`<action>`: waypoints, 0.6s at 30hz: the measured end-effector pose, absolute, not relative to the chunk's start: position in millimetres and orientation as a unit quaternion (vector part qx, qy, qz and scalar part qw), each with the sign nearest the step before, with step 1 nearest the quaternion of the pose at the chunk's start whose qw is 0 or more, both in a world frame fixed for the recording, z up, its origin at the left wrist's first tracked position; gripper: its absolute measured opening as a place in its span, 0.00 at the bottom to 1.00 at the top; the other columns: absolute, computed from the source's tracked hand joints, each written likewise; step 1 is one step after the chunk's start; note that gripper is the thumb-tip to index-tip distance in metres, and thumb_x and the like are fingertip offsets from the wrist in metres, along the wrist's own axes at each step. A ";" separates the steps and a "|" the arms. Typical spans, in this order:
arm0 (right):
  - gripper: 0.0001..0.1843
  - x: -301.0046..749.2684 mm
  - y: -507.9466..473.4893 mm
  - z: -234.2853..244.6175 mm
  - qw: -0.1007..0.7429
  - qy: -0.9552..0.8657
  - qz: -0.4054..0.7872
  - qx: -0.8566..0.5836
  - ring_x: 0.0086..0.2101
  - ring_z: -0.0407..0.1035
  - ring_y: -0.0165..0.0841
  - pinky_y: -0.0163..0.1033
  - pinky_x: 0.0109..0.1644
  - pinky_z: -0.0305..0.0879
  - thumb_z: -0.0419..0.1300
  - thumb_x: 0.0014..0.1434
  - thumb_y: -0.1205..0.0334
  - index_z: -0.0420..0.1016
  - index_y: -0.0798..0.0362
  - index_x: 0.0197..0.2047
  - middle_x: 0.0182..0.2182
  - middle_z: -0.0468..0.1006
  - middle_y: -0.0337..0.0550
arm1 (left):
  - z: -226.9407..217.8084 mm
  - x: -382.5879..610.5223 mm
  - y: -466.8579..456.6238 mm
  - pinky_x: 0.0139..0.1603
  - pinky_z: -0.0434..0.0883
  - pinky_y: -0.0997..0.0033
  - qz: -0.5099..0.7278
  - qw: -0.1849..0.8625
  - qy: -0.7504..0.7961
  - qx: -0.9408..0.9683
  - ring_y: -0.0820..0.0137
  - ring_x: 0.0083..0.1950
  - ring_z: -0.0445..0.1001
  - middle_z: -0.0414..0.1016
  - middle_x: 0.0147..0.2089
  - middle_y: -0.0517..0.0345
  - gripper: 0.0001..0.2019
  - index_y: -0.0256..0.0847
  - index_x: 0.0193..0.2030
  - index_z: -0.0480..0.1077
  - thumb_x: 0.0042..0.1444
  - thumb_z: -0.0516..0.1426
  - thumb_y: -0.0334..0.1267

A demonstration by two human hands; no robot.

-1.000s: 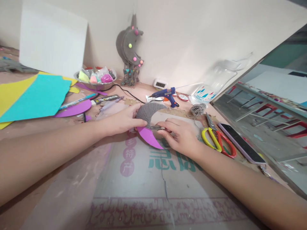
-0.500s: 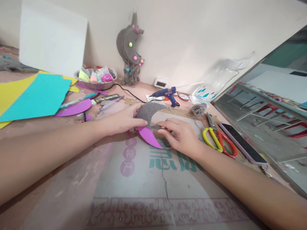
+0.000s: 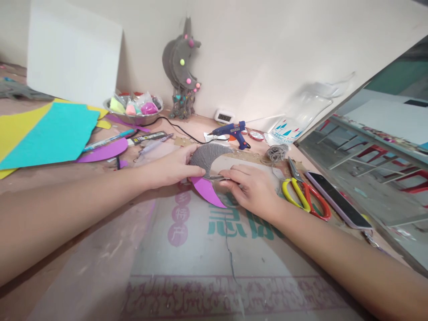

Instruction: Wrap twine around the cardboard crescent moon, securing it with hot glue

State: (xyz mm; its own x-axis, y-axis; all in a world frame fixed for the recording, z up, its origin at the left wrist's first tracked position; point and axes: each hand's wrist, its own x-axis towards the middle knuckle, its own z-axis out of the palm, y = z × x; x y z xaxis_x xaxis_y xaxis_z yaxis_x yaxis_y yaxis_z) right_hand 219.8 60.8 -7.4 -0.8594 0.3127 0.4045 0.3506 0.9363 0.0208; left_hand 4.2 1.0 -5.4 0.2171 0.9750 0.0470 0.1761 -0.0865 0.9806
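Note:
My left hand [image 3: 182,167] grips a purple crescent [image 3: 210,192] by its outer edge, thumb on top. Grey yarn [image 3: 206,158] is wound closely over the crescent's upper part, while its lower tip shows bare purple. Just right of the crescent, my right hand [image 3: 249,185] is closed, pinching a strand of grey yarn [image 3: 219,178] that runs to the crescent's inner edge. Farther back on the right lies a loose ball of grey yarn [image 3: 277,153]. Both hands are over a printed cardboard sheet [image 3: 190,258].
Scissors [image 3: 306,196] and a phone [image 3: 337,199] lie to the right. Behind the hands are a blue glue gun [image 3: 232,131], a small clock [image 3: 224,117] and a bowl of clay packets [image 3: 133,118]. Coloured sheets [image 3: 53,133] cover the left. A finished grey moon ornament [image 3: 180,62] hangs on the wall.
Hardly anything differs. The crescent's purple tip has shifted very slightly left; both hands hold almost the same place and grip.

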 end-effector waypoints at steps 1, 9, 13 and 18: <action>0.13 220.0 61.0 -7.6 0.201 -0.963 -0.050 -0.172 0.29 0.64 0.30 0.35 0.33 0.55 0.49 0.63 0.58 0.72 0.54 0.41 0.28 0.73 0.42 | -5.7 4.1 1.3 0.38 0.66 0.71 0.412 0.483 0.470 0.613 0.69 0.42 0.70 0.71 0.40 0.58 0.22 0.39 0.51 0.61 0.47 0.56 0.33; 0.13 220.2 59.1 -7.6 0.209 -0.961 -0.054 -0.173 0.28 0.64 0.29 0.35 0.31 0.56 0.50 0.62 0.59 0.73 0.55 0.41 0.29 0.73 0.42 | -5.8 4.4 1.5 0.35 0.65 0.73 0.414 0.481 0.459 0.622 0.71 0.39 0.69 0.69 0.39 0.58 0.21 0.39 0.51 0.61 0.47 0.56 0.32; 0.13 220.9 58.5 -7.4 0.226 -0.955 -0.035 -0.188 0.28 0.65 0.29 0.34 0.32 0.58 0.50 0.62 0.59 0.72 0.54 0.43 0.29 0.73 0.42 | -4.7 5.0 0.3 0.30 0.63 0.75 0.407 0.498 0.469 0.605 0.74 0.31 0.67 0.67 0.33 0.62 0.19 0.40 0.49 0.61 0.49 0.56 0.34; 0.13 220.3 58.3 -6.1 0.247 -0.951 -0.029 -0.183 0.28 0.65 0.29 0.34 0.32 0.58 0.51 0.62 0.58 0.72 0.55 0.42 0.28 0.73 0.42 | -5.0 5.4 -0.3 0.30 0.63 0.74 0.412 0.503 0.463 0.602 0.74 0.31 0.66 0.67 0.33 0.61 0.19 0.39 0.49 0.60 0.49 0.55 0.33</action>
